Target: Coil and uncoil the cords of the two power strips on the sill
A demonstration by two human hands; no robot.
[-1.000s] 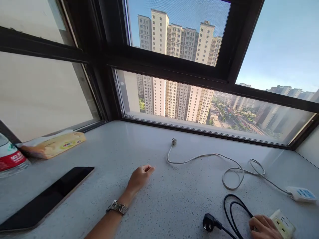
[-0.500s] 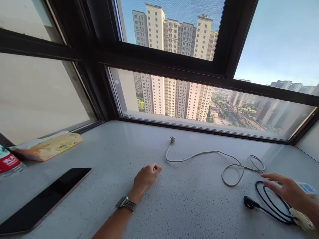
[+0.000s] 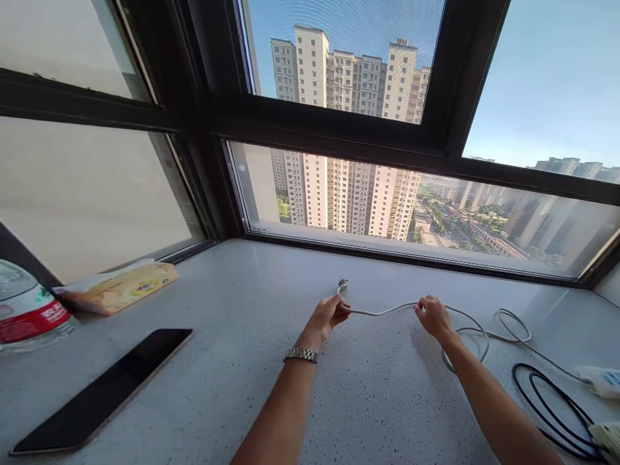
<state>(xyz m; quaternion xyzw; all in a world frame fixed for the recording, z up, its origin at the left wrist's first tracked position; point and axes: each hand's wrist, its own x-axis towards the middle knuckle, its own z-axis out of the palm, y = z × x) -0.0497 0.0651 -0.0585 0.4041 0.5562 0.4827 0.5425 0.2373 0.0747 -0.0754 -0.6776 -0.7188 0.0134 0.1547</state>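
Note:
A thin white power cord (image 3: 380,314) runs across the speckled sill. My left hand (image 3: 328,318) is closed on it just below the plug (image 3: 343,284), whose metal prongs point away toward the window. Farther right, my right hand (image 3: 433,316) pinches the same cord, and a slightly sagging stretch spans the gap between both hands. Beyond my right hand the cord loops loosely and leads to a white power strip end (image 3: 600,381) at the right edge.
A coiled black cable (image 3: 542,394) lies at lower right, joined to a pale adapter (image 3: 608,436). On the left are a dark tablet (image 3: 104,391), a yellow tissue pack (image 3: 121,289) and a bottle with a red label (image 3: 33,316). Dark window frames (image 3: 411,257) border the sill (image 3: 242,361).
My left hand has moved up and right and taken hold of the cord near the plug. My right hand has come left from the black cable and gripped the white cord.

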